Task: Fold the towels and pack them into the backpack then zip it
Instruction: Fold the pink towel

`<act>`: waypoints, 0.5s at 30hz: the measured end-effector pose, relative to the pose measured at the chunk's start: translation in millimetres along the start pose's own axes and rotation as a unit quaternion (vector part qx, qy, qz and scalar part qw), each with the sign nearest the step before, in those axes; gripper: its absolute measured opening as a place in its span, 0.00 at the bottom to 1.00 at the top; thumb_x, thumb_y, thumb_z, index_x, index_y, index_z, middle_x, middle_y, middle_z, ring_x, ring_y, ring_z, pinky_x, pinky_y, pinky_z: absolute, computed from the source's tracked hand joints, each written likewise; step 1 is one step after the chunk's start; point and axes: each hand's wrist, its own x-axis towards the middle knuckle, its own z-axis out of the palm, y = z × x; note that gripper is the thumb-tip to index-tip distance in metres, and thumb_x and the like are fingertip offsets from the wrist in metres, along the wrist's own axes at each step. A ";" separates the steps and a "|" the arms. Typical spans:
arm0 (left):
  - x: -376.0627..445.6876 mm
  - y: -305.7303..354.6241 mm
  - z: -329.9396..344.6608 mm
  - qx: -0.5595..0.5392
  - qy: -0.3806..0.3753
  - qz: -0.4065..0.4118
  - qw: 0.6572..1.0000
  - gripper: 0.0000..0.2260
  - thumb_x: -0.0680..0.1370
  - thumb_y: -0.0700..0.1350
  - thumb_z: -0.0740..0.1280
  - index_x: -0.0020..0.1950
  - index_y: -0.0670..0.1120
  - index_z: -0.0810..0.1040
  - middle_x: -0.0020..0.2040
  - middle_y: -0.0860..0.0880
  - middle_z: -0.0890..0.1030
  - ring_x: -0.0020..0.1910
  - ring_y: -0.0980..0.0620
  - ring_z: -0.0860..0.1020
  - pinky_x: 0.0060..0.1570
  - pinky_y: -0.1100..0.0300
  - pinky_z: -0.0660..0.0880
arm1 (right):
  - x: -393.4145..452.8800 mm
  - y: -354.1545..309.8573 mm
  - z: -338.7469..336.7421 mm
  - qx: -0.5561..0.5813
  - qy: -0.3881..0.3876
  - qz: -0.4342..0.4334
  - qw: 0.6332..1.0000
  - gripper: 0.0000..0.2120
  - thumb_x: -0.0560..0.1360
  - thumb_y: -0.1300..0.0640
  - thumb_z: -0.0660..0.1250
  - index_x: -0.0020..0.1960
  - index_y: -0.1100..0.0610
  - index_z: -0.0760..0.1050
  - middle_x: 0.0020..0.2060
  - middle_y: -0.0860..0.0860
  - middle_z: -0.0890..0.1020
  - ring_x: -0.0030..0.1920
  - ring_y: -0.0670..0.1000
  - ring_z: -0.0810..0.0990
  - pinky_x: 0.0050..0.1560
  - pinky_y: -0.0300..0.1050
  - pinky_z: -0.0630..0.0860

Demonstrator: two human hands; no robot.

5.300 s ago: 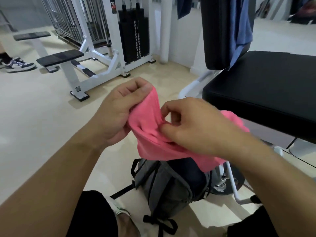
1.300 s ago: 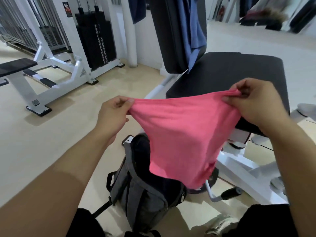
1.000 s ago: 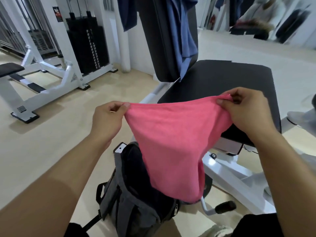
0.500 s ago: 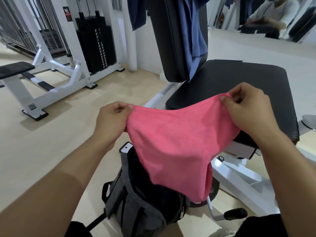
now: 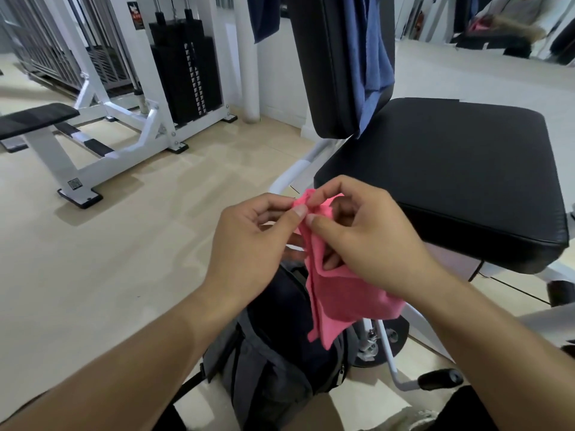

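My forearms are bare to the elbow, no sleeves, watch or rings on my left hand (image 5: 249,244) or right hand (image 5: 367,241). I wear black shorts (image 5: 466,412) and a pale shoe (image 5: 413,419).

Backpack (image 5: 273,362) interior behind pink towel (image 5: 339,303)
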 end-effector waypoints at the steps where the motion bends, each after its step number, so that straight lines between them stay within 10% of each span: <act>1: -0.2 0.2 -1.4 0.009 -0.001 0.008 1.000 0.03 0.78 0.37 0.71 0.48 0.41 0.85 0.38 0.44 0.86 0.33 0.47 0.85 0.33 0.57 0.82 | -1.0 -1.0 0.5 0.008 -0.011 0.004 1.000 0.04 0.78 0.60 0.72 0.50 0.54 0.78 0.35 0.59 0.83 0.30 0.56 0.85 0.34 0.52 0.85; 7: 1.1 1.1 -12.0 0.066 0.005 0.050 0.997 0.03 0.78 0.40 0.73 0.48 0.45 0.86 0.40 0.48 0.86 0.37 0.46 0.86 0.39 0.52 0.84 | -2.7 -4.2 -11.3 0.088 -0.138 0.039 0.986 0.14 0.78 0.73 0.64 0.58 0.57 0.76 0.46 0.57 0.85 0.47 0.58 0.87 0.51 0.50 0.85; 15: -2.8 1.6 -16.9 0.077 -0.014 0.081 0.994 0.04 0.78 0.40 0.72 0.47 0.47 0.86 0.38 0.50 0.87 0.37 0.50 0.86 0.40 0.56 0.83 | 0.5 -2.3 -9.7 -0.069 -0.028 -0.077 0.994 0.04 0.76 0.57 0.75 0.46 0.51 0.81 0.36 0.46 0.86 0.36 0.45 0.86 0.45 0.47 0.85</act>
